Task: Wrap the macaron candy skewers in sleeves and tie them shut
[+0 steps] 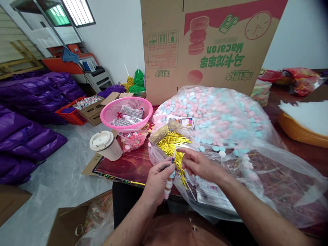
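My left hand (160, 176) is closed round a candy skewer (168, 186), a stack of pale pink, white and blue pieces in a clear printed wrapper. Its white stick (175, 153) points up from the gathered, coloured end of the wrapper. Just to the right, my right hand (201, 164) hovers with its index finger reaching toward the stick and the other fingers loosely bent; I see nothing held in it. Gold twist ties (171, 141) fill an open box (156, 135) behind both hands, and some spill over its front edge.
A large clear bag of pink, blue and white candies (217, 112) covers the table's middle. Left stand a pink basket (105, 118) of printed wrappers, a lidded cup (109, 147) and a small candy bag (133, 140). Behind rises a cardboard carton (164, 44); right, a wicker basket (302, 131).
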`<move>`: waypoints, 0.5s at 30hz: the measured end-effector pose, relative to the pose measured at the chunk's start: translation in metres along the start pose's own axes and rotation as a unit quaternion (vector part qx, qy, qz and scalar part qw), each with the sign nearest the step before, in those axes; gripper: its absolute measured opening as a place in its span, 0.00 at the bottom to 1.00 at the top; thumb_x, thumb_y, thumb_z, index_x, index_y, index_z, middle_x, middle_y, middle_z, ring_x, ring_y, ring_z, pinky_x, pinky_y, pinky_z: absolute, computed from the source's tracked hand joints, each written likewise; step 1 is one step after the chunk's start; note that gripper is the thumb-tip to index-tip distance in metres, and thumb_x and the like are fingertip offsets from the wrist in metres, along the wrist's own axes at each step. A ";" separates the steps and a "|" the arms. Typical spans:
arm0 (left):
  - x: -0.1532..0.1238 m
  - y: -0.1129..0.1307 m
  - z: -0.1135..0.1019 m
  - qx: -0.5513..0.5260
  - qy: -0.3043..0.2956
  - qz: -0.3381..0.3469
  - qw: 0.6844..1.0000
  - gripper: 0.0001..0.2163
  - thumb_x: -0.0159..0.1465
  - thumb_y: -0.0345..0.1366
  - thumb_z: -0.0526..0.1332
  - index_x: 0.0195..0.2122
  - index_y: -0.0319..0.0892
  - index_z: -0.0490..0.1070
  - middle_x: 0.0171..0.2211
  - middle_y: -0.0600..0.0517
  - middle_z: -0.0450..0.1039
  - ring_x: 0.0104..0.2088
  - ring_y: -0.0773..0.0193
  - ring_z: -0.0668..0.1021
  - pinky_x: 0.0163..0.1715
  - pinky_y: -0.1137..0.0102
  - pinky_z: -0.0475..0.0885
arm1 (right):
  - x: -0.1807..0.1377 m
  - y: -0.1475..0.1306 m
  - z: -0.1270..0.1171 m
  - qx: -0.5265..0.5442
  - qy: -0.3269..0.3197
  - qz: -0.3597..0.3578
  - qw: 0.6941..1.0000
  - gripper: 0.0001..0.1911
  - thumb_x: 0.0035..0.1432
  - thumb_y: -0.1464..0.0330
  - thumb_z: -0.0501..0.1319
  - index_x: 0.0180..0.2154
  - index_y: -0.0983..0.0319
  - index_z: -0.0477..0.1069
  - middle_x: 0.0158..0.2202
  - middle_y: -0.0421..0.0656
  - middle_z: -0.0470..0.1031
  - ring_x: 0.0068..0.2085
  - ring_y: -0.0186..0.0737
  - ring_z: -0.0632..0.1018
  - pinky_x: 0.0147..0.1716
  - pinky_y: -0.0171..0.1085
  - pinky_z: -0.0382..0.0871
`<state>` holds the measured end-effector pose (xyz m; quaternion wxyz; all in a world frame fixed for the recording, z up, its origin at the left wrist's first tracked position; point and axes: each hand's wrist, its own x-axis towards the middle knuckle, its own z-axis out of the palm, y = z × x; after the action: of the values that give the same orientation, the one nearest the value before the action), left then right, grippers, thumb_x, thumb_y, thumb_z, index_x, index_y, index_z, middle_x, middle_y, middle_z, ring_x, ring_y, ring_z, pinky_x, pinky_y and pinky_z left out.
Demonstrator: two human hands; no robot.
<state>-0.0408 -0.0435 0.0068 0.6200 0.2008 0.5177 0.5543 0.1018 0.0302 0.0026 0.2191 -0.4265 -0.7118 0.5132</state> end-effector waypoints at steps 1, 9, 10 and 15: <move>0.001 0.000 0.005 -0.009 -0.015 0.003 1.000 0.14 0.42 0.39 0.71 0.28 0.37 0.76 0.21 0.52 0.73 0.16 0.72 0.70 0.15 0.78 0.63 | -0.008 -0.002 0.005 0.011 -0.010 -0.026 1.000 0.21 0.54 0.69 0.50 0.51 0.62 0.60 0.23 0.35 0.69 0.18 0.28 0.66 0.18 0.28 0.59; 0.008 -0.008 0.025 -0.027 -0.025 -0.042 0.998 0.14 0.40 0.38 0.72 0.26 0.36 0.74 0.17 0.54 0.71 0.15 0.72 0.69 0.14 0.78 0.61 | -0.042 0.017 0.004 -0.014 0.133 -0.047 0.990 0.09 0.55 0.67 0.53 0.26 0.63 0.68 0.21 0.38 0.67 0.24 0.32 0.67 0.24 0.31 0.60; 0.008 -0.008 0.026 -0.030 -0.020 -0.042 0.998 0.15 0.40 0.38 0.72 0.26 0.36 0.74 0.19 0.53 0.72 0.17 0.71 0.70 0.16 0.77 0.63 | -0.046 0.017 -0.002 -0.029 0.167 -0.062 0.984 0.09 0.55 0.67 0.53 0.27 0.63 0.68 0.21 0.38 0.67 0.25 0.32 0.67 0.25 0.31 0.61; 0.007 -0.011 0.035 0.020 -0.012 -0.040 0.999 0.14 0.41 0.38 0.70 0.28 0.37 0.74 0.17 0.55 0.70 0.15 0.73 0.68 0.15 0.78 0.60 | -0.058 0.002 -0.006 -0.042 0.167 -0.179 0.969 0.08 0.59 0.69 0.52 0.33 0.60 0.70 0.28 0.40 0.72 0.31 0.34 0.72 0.31 0.32 0.65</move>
<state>-0.0060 -0.0290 0.0084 0.6437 0.1989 0.5287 0.5163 0.1385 -0.0149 0.0104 0.4051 -0.3804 -0.7510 0.3566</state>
